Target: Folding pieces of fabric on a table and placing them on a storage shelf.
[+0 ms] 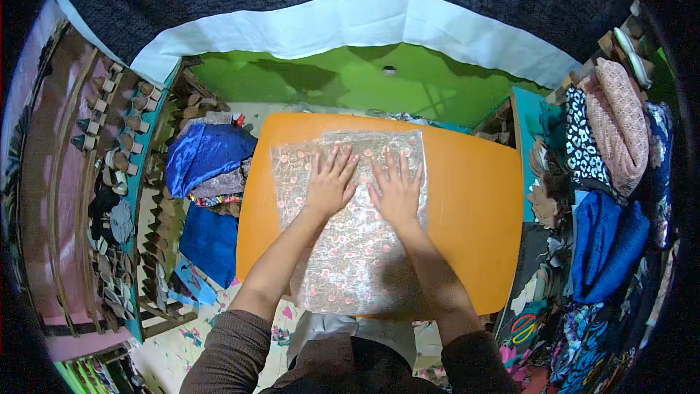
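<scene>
A shiny, patterned sheet of fabric [350, 241] with small pink-red round motifs lies on the orange table [474, 211], its near end reaching the front edge. On its upper left part rests my left hand [332, 182], palm down with the fingers spread. My right hand [397, 190] lies flat on the upper right part, fingers apart and pointing away from me. Neither hand grips the fabric; both press on its surface. The cloth under my palms is hidden.
Blue satin cloth [208, 157] and folded dark blue denim [209, 244] lie left of the table. Shelves [149, 197] holding wooden shoe-shaped forms stand further left. On the right hang several fabrics, including blue cloth [605, 248]; red-and-yellow-handled scissors [523, 328] sit below. Scraps litter the floor [164, 365].
</scene>
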Motion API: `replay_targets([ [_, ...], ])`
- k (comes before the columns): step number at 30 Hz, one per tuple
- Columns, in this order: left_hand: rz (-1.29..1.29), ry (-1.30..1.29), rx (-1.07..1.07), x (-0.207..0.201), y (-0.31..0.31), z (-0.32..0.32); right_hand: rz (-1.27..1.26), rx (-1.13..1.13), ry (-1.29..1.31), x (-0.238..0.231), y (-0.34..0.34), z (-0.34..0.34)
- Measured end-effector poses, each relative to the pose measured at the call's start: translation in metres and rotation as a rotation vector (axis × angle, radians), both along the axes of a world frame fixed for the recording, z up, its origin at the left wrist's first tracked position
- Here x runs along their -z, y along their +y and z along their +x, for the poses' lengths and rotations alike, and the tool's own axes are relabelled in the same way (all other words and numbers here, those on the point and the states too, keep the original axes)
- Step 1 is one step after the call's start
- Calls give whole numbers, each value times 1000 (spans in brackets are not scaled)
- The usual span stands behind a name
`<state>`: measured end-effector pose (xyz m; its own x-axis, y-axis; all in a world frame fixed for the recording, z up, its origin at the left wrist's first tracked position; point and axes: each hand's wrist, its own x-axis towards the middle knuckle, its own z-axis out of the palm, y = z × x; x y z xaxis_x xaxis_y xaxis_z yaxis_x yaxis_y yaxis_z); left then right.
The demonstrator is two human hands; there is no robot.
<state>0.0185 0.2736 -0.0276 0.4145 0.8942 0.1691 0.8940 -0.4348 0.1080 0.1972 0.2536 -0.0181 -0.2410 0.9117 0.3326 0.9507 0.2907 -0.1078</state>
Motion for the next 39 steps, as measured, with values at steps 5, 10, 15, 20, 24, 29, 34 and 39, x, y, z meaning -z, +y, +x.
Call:
replay_targets([
  [5, -115, -20, -136, 25, 24, -30, -101, 126, 53, 25, 42, 4],
  [10, -187, 26, -278, 32, 31, -37, -80, 294, 62, 40, 47, -2],
  [15, -231, 5, -269, 33, 31, -33, -95, 514, -7, 44, 47, -2],
  [20, -291, 36, -282, 33, 28, -36, -206, 221, -97, 25, 4, 4],
  [24, -190, -62, -242, 36, 25, -42, -337, 204, -62, 13, -47, 13],
  [29, -89, -223, -271, 14, -14, -56, -364, 280, 96, 6, -82, 33],
  [34, -254, -660, -598, -6, -102, -55, -331, 382, 728, 19, -90, 65],
  [39, -727, -1082, -790, -7, -121, -67, -693, 456, 1370, 10, -84, 87],
])
